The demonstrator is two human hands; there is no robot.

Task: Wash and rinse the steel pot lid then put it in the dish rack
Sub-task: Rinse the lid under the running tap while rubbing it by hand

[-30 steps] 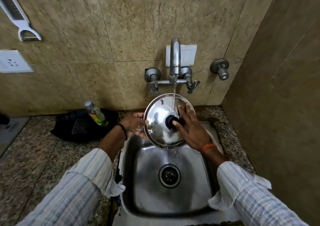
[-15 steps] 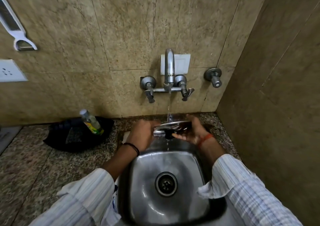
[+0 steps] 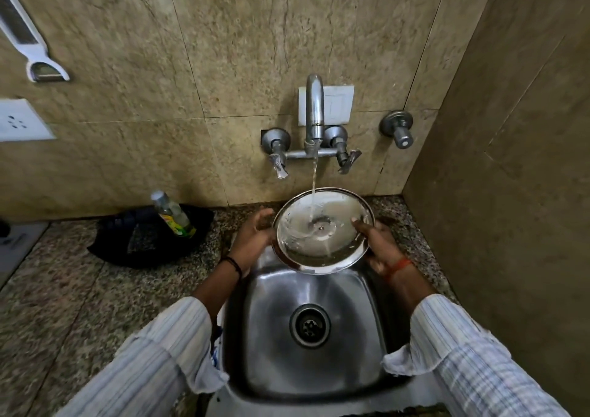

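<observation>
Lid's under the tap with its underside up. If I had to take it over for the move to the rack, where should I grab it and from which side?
Probably the steel pot lid by its thin rim, from the left and right edges, where the left hand and right hand hold it. Its hollow side faces up, catching the water stream, so the knob is underneath, out of sight; the flared rim is the only exposed grip.

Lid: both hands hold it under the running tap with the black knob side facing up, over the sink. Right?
Not quite. The head view shows the lid with its hollow underside up, no knob showing. The rest holds: left hand and right hand grip its rim under the running tap, over the sink.
</observation>
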